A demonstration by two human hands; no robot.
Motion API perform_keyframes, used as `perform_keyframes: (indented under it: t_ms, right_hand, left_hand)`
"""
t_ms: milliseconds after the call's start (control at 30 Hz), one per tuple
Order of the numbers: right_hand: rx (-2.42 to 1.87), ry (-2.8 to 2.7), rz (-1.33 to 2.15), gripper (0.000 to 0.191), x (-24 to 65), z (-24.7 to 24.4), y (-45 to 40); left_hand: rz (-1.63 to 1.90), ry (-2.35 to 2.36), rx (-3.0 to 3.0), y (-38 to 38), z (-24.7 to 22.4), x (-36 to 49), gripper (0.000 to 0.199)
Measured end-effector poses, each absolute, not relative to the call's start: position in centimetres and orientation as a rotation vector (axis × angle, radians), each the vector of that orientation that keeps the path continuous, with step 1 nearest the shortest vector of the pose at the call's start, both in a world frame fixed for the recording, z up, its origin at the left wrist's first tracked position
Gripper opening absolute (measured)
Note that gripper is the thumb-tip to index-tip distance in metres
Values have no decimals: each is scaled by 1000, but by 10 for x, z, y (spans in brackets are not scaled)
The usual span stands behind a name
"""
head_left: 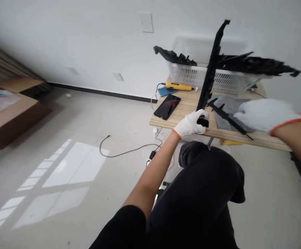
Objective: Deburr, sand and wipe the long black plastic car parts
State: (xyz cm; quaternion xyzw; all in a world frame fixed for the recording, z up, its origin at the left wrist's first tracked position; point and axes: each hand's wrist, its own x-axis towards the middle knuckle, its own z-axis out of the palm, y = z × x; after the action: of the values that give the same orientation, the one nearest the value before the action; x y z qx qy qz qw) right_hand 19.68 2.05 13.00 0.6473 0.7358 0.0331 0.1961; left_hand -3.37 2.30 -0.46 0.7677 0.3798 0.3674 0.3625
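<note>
My left hand (192, 123), in a white knit glove with an orange cuff, is closed around the lower end of a long black plastic strip (209, 81). The strip leans up and away from the table edge, its far end rising above a white basket. My right hand (263, 114), gloved the same way, is smeared by motion over the right part of a grey cloth (224, 103). Its fingers are too blurred to read. Just left of it, a dark vernier caliper (227, 117) lies slanted across the cloth.
More black plastic parts (256, 65) jut from both sides of the white basket (189, 74). A yellow tool (178, 86), a blue item (167, 91) and a phone (167, 106) lie on the wooden table (184, 106). A black cable (129, 152) trails over the floor; an open cardboard box (15, 114) stands left.
</note>
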Motion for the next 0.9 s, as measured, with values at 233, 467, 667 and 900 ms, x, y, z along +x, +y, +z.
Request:
perform_keyframes:
  t_ms: [233, 467, 667, 900]
  right_hand:
    - [1872, 2012, -26, 44, 206, 70, 42]
    - [1927, 2110, 46, 42, 207, 64, 39]
    - [2274, 2157, 120, 30, 215, 92, 18]
    - [2590, 2412, 430, 36, 206, 106, -15]
  left_hand:
    - [878, 1004, 1866, 20, 0, -34, 45]
    - [886, 991, 1866, 21, -5, -37, 40]
    - [862, 1004, 1878, 20, -3, -37, 37]
    - [867, 995, 1866, 19, -4, -36, 36]
